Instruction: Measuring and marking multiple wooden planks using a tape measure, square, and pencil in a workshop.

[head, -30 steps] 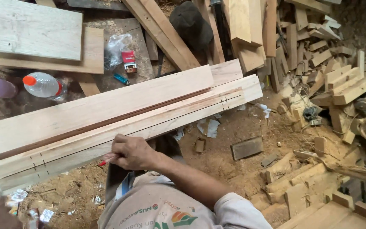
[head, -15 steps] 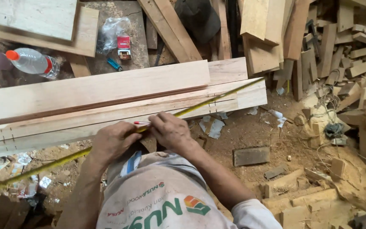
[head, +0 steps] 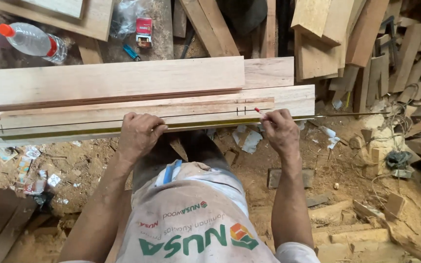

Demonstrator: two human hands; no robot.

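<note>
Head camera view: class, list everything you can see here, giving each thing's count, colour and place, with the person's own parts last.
long planks: several, pale wood, stacked across the middle
tape measure: one, yellow, stretched along the near plank's edge
pencil: one, red-tipped, at the near plank by pencil marks
plastic bottle: one, clear with orange cap, top left
small box: one, red and white, top centre
lighter: one, blue, below the box
offcuts: many, pale wood, piled at right
sawdust floor: brown, littered with scraps
left hand: pressing the tape on the plank
right hand: pencil in its grip
</note>
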